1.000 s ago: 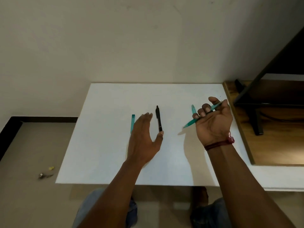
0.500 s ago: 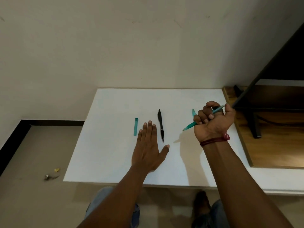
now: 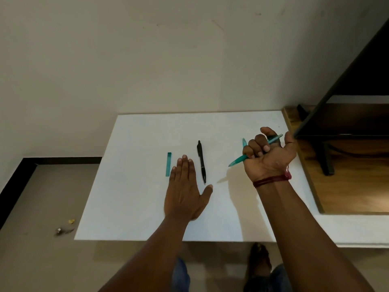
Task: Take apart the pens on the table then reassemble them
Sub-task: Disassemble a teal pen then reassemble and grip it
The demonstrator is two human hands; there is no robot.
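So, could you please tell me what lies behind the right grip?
Only the tip of a teal pen piece shows past the right grip, which holds a teal pen; the grip covers the rest.

The left hand (image 3: 185, 192), on edge a second ago, now lies flat, palm down, on the table (image 3: 130, 197); the right hand (image 3: 269, 157) tightens its loose hold into a fist round the teal pen (image 3: 237, 161).

A smooth, matt white finish is shown by the table (image 3: 136, 207). The black pen (image 3: 201, 160) is seen as glossy plastic, the teal pen (image 3: 239, 160) as translucent plastic, the shelf (image 3: 347, 186) as varnished wood.
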